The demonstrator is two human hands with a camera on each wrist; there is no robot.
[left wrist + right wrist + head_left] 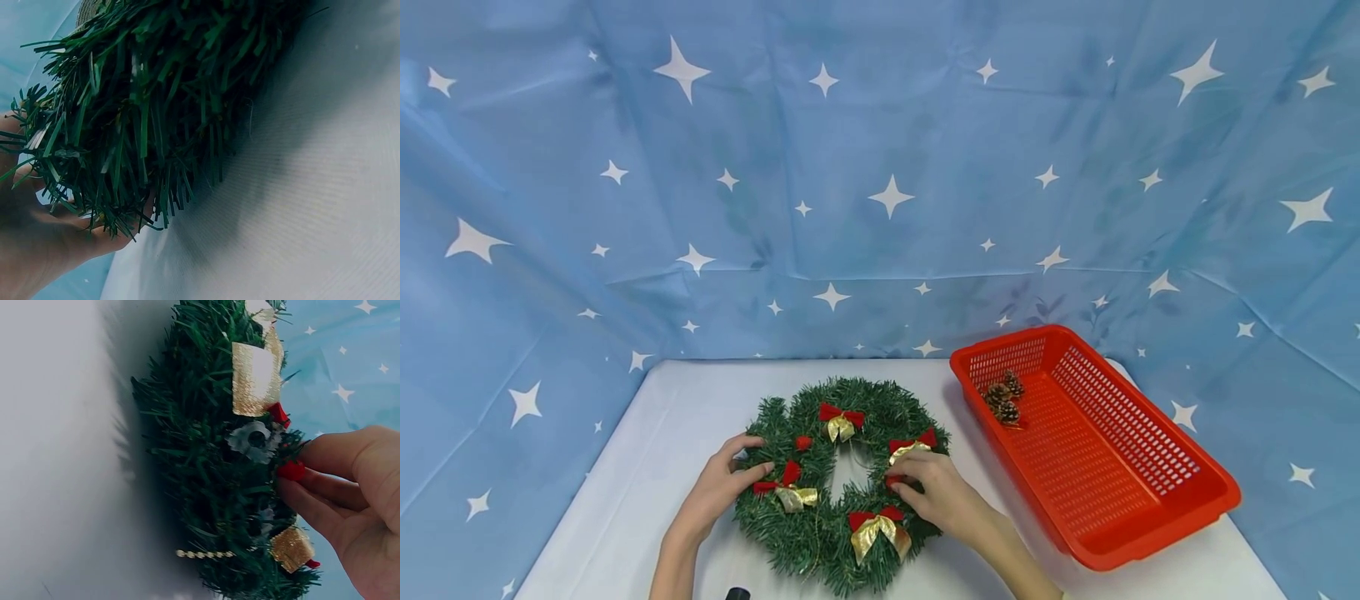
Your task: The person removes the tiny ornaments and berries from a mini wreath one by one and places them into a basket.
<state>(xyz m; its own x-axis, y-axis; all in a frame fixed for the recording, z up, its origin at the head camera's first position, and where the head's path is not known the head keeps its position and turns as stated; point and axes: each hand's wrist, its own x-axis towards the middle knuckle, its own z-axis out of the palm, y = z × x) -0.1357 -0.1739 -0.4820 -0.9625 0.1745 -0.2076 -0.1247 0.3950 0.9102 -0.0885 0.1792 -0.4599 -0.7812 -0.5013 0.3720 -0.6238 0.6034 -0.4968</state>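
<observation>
A green tinsel wreath [917, 408] lies on the white table, decorated with several red-and-gold bows [841, 421] and a small red ornament [803, 442] at its upper left. My left hand [718, 483] grips the wreath's left edge, thumb and fingers sunk in the green strands [144, 112]. On the right side, my right hand [943, 492] pinches another small red ornament [290, 470] against the strands, between two of the bows. In the right wrist view, a gold bow tail [253, 378] and a string of gold beads [205, 554] show on the wreath.
To the right stands a red plastic basket [1157, 542] with several pine cones [1003, 400] in its far left corner. A black object [737, 593] pokes in at the table's front edge. A blue curtain with white stars [880, 125] hangs behind the table.
</observation>
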